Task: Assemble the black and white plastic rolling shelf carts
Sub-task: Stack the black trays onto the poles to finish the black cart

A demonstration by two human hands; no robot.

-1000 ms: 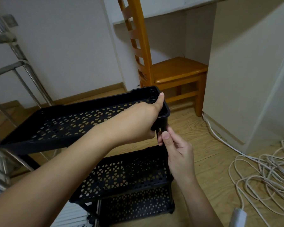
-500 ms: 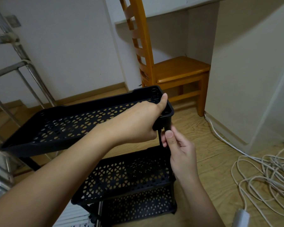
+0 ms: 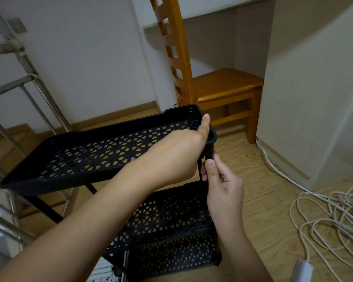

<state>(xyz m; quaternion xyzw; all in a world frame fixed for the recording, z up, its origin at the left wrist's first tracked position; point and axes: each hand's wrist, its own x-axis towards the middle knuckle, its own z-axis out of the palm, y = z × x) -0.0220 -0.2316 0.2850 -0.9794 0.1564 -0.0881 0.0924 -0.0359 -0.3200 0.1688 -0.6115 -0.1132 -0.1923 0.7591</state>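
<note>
A black perforated top shelf tray (image 3: 86, 157) sits tilted above the black cart's two lower shelves (image 3: 163, 218). My left hand (image 3: 177, 153) grips the tray's near right corner, thumb up along the rim. Just below that corner, my right hand (image 3: 222, 188) pinches a thin black upright post (image 3: 209, 153) under the corner socket. The post's lower length is hidden behind my right hand.
A wooden chair (image 3: 216, 86) stands behind the cart under a desk. A beige cabinet (image 3: 314, 98) is at the right, with coiled white cable (image 3: 330, 216) on the wooden floor. A metal frame (image 3: 18, 82) stands at the left.
The view has shifted slightly. Both hands keep their hold at the tray's corner and the post, and the corner has moved a little to the right.
</note>
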